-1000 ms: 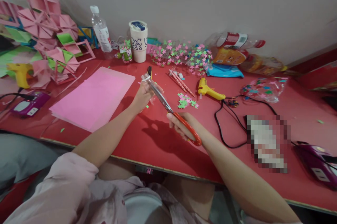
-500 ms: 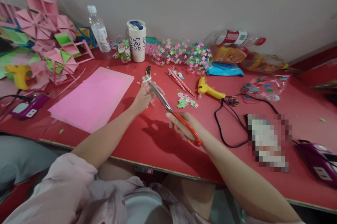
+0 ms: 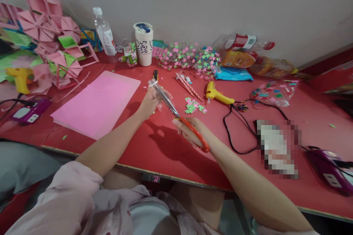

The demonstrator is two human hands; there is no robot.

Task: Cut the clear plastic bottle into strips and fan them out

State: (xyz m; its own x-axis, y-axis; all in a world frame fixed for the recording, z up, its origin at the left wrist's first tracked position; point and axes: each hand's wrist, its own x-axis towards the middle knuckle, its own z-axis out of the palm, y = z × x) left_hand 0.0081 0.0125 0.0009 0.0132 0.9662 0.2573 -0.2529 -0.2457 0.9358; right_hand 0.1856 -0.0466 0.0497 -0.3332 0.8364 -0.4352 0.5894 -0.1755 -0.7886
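Observation:
My left hand (image 3: 150,100) is closed around a clear plastic bottle top (image 3: 152,82), its threaded neck showing above my fingers. The rest of that plastic is mostly hidden by the hand. In my right hand (image 3: 190,130) is a pair of scissors (image 3: 197,134) with red handles, held with the fingers wrapped round the grips. Their metal blades point up and left and reach the bottle top beside the neck. Whether the blades are cutting into the plastic I cannot tell. Behind my left hand lies a black-tipped tool (image 3: 156,75), partly covered.
Pink paper sheets (image 3: 96,102) lie left; paper stars (image 3: 194,105) and a yellow glue gun (image 3: 219,94) with a black cord lie right. Along the wall stand a water bottle (image 3: 105,36), a tumbler (image 3: 143,45) and a star-filled bag (image 3: 190,56). Pink paper models (image 3: 41,25) fill the far left.
The camera view has shifted slightly. Both hands keep nearly the same pose, with the scissors still at the bottle top.

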